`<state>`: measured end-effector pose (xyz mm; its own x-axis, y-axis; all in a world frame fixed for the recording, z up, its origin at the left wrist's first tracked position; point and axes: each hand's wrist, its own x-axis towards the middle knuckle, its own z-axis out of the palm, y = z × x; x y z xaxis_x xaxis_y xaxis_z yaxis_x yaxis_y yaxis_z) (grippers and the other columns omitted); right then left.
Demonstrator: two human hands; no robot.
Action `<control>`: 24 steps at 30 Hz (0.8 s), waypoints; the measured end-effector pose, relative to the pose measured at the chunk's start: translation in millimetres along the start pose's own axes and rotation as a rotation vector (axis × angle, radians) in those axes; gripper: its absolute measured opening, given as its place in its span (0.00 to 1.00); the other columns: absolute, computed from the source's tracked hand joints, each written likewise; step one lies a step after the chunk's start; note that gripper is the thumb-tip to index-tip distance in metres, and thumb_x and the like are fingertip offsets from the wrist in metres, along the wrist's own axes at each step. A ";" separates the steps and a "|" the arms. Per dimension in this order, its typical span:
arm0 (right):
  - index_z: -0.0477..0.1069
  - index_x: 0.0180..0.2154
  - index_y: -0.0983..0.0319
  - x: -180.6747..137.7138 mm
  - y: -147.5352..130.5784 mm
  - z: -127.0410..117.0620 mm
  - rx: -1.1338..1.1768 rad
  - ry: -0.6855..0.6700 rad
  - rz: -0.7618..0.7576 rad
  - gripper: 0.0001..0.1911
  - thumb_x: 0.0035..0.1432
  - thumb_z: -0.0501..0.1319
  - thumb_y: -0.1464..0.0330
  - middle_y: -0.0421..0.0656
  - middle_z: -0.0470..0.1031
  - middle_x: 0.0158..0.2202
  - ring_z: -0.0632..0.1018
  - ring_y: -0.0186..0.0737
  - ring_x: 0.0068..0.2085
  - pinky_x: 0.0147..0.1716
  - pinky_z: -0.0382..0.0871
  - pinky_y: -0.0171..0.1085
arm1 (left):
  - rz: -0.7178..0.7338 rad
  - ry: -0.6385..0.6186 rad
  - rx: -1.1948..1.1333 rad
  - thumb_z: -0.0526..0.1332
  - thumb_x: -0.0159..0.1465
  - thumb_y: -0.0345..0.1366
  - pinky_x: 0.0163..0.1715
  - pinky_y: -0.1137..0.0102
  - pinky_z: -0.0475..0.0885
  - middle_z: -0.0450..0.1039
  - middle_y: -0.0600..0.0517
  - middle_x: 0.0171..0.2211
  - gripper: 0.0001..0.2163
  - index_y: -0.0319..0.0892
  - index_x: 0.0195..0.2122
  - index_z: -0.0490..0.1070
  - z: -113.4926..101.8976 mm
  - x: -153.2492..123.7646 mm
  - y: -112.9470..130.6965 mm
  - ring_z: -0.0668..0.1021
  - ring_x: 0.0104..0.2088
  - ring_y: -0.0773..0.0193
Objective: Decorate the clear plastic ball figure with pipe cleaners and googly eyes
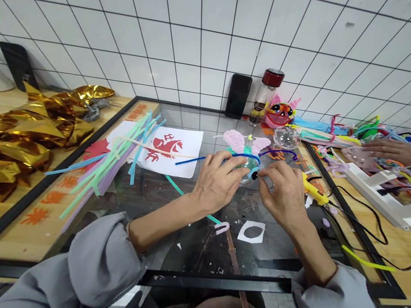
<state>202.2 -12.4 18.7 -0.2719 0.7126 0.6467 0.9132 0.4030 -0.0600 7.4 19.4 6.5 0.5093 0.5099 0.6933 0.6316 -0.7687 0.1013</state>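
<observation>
My left hand (218,181) is closed around a small clear ball figure (248,162) wrapped in teal and blue pipe cleaner, with pink pipe-cleaner ears (235,141) on top. My right hand (284,190) pinches at the figure's right side, where a small black dot sits. A blue pipe cleaner (190,161) sticks out left from under my left hand. Both hands hover over a glass pane (168,195) framed in black.
A bundle of pastel pipe cleaners (114,160) and a red paper-cut on white paper (165,147) lie left. Gold foil (5,138) covers the far left. A yellow glue gun (314,189), power strip (383,190), bottle (265,97), phone (238,95) and another person's hand (397,150) are right.
</observation>
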 end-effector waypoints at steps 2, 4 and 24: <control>0.72 0.36 0.60 0.1 -0.3 0.0 0.005 -0.009 0.010 0.06 0.58 0.58 0.74 0.44 0.74 0.36 0.74 0.44 0.39 0.39 0.58 0.42 | -0.008 -0.013 -0.003 0.55 0.69 0.32 0.43 0.59 0.63 0.77 0.48 0.52 0.12 0.45 0.49 0.75 -0.5 0.3 0.4 0.70 0.51 0.53; 0.72 0.36 0.60 0.0 -0.8 0.0 0.004 -0.011 0.013 0.06 0.58 0.58 0.74 0.45 0.74 0.36 0.74 0.45 0.39 0.38 0.58 0.42 | -0.009 -0.015 -0.003 0.55 0.69 0.32 0.43 0.59 0.63 0.77 0.48 0.52 0.12 0.45 0.49 0.75 -0.5 0.3 0.5 0.70 0.50 0.53; 0.80 0.40 0.57 4.7 29.3 26.9 0.796 -0.050 0.485 0.23 0.60 0.58 0.48 0.47 0.79 0.44 0.77 0.50 0.49 0.52 0.68 0.50 | 0.008 0.015 0.008 0.56 0.68 0.31 0.43 0.59 0.64 0.78 0.49 0.52 0.11 0.45 0.45 0.77 1.2 -2.1 0.2 0.71 0.50 0.53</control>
<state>219.6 18.2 -0.5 0.0552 0.9224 0.3822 0.4589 0.3165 -0.8302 7.2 18.6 4.2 0.5057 0.4978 0.7046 0.6320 -0.7697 0.0902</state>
